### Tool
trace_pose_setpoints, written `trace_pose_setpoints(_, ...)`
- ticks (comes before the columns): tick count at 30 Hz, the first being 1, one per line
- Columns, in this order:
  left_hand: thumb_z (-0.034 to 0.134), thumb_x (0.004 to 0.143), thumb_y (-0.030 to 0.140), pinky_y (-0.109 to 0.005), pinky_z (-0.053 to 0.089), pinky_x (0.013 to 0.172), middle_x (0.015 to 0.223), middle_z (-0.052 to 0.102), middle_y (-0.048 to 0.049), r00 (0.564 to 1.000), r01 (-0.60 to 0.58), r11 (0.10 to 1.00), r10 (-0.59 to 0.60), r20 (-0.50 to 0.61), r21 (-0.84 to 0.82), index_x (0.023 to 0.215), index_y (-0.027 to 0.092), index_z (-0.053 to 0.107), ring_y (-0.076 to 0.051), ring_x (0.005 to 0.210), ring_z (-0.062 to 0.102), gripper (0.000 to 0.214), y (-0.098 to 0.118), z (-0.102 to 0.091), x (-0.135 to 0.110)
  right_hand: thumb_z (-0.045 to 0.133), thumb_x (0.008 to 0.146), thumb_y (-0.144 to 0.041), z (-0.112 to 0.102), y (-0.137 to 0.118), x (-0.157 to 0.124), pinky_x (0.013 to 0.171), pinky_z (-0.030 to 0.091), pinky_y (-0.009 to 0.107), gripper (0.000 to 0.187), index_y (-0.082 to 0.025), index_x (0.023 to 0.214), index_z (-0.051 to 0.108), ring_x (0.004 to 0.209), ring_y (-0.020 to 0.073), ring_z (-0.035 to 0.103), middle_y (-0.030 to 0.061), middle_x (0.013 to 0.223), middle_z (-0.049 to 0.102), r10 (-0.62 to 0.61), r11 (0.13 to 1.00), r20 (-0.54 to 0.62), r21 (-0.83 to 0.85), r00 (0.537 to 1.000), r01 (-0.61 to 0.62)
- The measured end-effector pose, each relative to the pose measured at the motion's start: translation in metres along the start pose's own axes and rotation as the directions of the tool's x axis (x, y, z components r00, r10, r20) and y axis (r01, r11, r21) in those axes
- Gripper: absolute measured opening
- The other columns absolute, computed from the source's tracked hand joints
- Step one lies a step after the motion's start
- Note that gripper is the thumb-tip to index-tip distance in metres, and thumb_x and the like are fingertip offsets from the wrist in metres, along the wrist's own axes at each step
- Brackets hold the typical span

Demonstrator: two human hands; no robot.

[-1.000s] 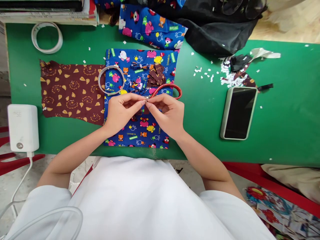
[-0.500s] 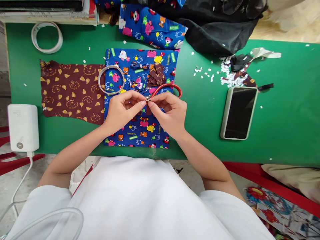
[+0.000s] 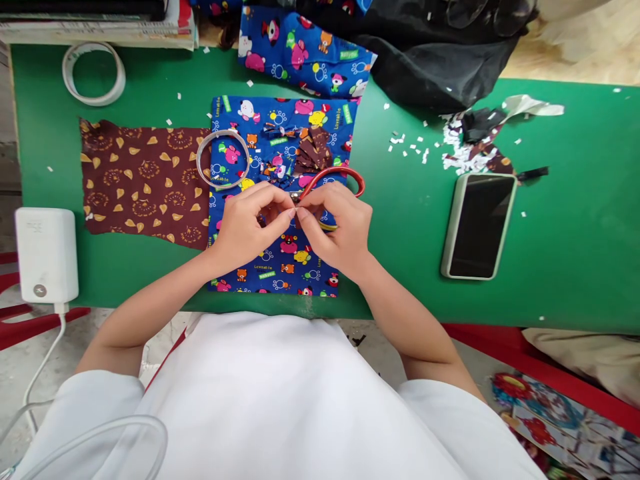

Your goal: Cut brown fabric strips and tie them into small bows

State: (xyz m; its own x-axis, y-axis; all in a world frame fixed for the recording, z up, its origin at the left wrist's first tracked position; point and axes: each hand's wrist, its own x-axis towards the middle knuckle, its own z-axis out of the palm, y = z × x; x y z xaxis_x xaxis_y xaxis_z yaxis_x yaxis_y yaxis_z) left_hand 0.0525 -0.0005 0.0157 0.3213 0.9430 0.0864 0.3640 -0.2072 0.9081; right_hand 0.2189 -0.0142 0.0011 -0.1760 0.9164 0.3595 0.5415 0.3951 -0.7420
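Note:
My left hand (image 3: 247, 223) and my right hand (image 3: 337, 227) meet fingertip to fingertip over a blue cartoon-print cloth (image 3: 280, 267) on the green table (image 3: 400, 253). Both pinch a very small piece between thumb and fingers; what it is I cannot make out. Just beyond the fingers lie red-handled scissors (image 3: 340, 175), a small heap of folded brown and blue fabric bits (image 3: 310, 150) and a clear tape roll (image 3: 223, 159).
A brown patterned cloth (image 3: 143, 180) lies to the left, with a white tape ring (image 3: 93, 73) behind it. A phone (image 3: 479, 223) rests face up on the right near paper scraps (image 3: 465, 143). A white charger (image 3: 46, 253) sits at the left edge. Black fabric (image 3: 430, 53) is piled at the back.
Both hands have shifted slightly toward me and the fingertips have pressed closer together, with small finger movements on the pinched piece.

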Motion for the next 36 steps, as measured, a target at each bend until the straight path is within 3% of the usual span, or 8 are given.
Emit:
trace_pose_setpoints(5, 0.058, 0.079, 0.019, -0.022, 0.041, 0.055, 0.07, 0.058, -0.0001, 0.999, -0.03, 0.998, 0.028, 0.035, 0.062, 0.073, 0.017, 0.062, -0.009, 0.058, 0.051, 0.007, -0.001, 0.0, 0.0, 0.047, 0.089, -0.028, 0.003, 0.01, -0.001, 0.062, 0.043, 0.033, 0.02, -0.023, 0.071, 0.053, 0.066, 0.0172, 0.052, 0.0038, 0.068, 0.059, -0.199, 0.953, 0.063, -0.22, 0.978, 0.208)
trace_pose_setpoints(11, 0.058, 0.078, 0.016, -0.021, 0.038, 0.052, 0.066, 0.058, 0.0008, 0.996, -0.055, 0.992, 0.048, 0.07, 0.111, 0.072, 0.016, 0.062, -0.008, 0.056, 0.049, 0.007, -0.003, 0.0, 0.002, 0.046, 0.092, -0.031, 0.002, 0.017, -0.001, 0.051, 0.032, 0.031, 0.034, -0.023, 0.059, 0.047, 0.054, 0.0134, 0.042, 0.0004, 0.053, 0.046, -0.222, 0.898, 0.197, -0.34, 0.955, 0.279)
trace_pose_setpoints(16, 0.058, 0.077, 0.016, -0.021, 0.038, 0.053, 0.065, 0.057, 0.0014, 0.996, -0.024, 0.996, 0.016, 0.086, 0.09, 0.071, 0.017, 0.062, -0.008, 0.056, 0.049, 0.007, -0.002, 0.0, 0.001, 0.042, 0.095, -0.041, 0.0, 0.017, -0.003, 0.048, 0.029, 0.032, 0.039, -0.023, 0.062, 0.051, 0.052, 0.0131, 0.041, 0.0017, 0.056, 0.049, -0.169, 0.909, 0.272, -0.328, 0.947, 0.257)
trace_pose_setpoints(20, 0.059, 0.076, 0.015, -0.02, 0.038, 0.052, 0.065, 0.057, 0.0015, 0.996, 0.001, 0.999, -0.005, 0.084, 0.048, 0.07, 0.016, 0.062, -0.007, 0.055, 0.048, 0.007, -0.003, 0.001, 0.001, 0.042, 0.095, -0.034, 0.003, 0.017, -0.007, 0.047, 0.03, 0.031, 0.036, -0.023, 0.063, 0.053, 0.053, 0.013, 0.044, 0.0022, 0.056, 0.051, -0.262, 0.833, 0.235, -0.435, 0.936, 0.342)
trace_pose_setpoints(24, 0.059, 0.076, 0.015, -0.019, 0.039, 0.053, 0.065, 0.058, 0.0019, 0.997, 0.017, 1.0, -0.018, 0.081, 0.014, 0.071, 0.015, 0.062, -0.006, 0.056, 0.049, 0.006, -0.003, 0.001, 0.001, 0.047, 0.092, -0.025, 0.005, 0.019, -0.008, 0.048, 0.034, 0.029, 0.028, -0.022, 0.065, 0.053, 0.053, 0.0121, 0.045, 0.0017, 0.059, 0.055, -0.467, 0.686, 0.161, -0.555, 0.87, 0.471)
trace_pose_setpoints(26, 0.059, 0.076, 0.015, -0.018, 0.039, 0.053, 0.065, 0.058, 0.0021, 0.997, 0.02, 1.0, -0.02, 0.078, 0.011, 0.071, 0.014, 0.062, -0.006, 0.056, 0.049, 0.006, -0.003, 0.001, 0.001, 0.05, 0.09, -0.021, 0.006, 0.018, -0.007, 0.049, 0.036, 0.027, 0.023, -0.021, 0.068, 0.053, 0.054, 0.0117, 0.047, 0.0011, 0.061, 0.056, -0.516, 0.658, 0.129, -0.573, 0.846, 0.489)
trace_pose_setpoints(30, 0.059, 0.077, 0.015, -0.018, 0.039, 0.052, 0.065, 0.058, 0.0024, 0.998, 0.018, 1.0, -0.019, 0.063, 0.006, 0.072, 0.014, 0.061, -0.006, 0.056, 0.049, 0.006, -0.002, 0.001, 0.001, 0.055, 0.084, -0.011, 0.008, 0.016, -0.003, 0.052, 0.041, 0.025, 0.011, -0.02, 0.078, 0.052, 0.057, 0.0122, 0.05, 0.0, 0.062, 0.057, -0.548, 0.718, 0.016, -0.503, 0.836, 0.48)
trace_pose_setpoints(36, 0.059, 0.079, 0.016, -0.018, 0.039, 0.053, 0.067, 0.058, 0.0022, 1.0, -0.003, 1.0, 0.003, 0.017, 0.003, 0.074, 0.014, 0.062, -0.006, 0.057, 0.049, 0.006, -0.001, 0.0, 0.001, 0.051, 0.085, -0.006, 0.011, 0.013, -0.001, 0.058, 0.044, 0.023, 0.014, -0.02, 0.086, 0.05, 0.061, 0.0121, 0.052, 0.0001, 0.066, 0.056, -0.456, 0.855, -0.061, -0.306, 0.888, 0.419)
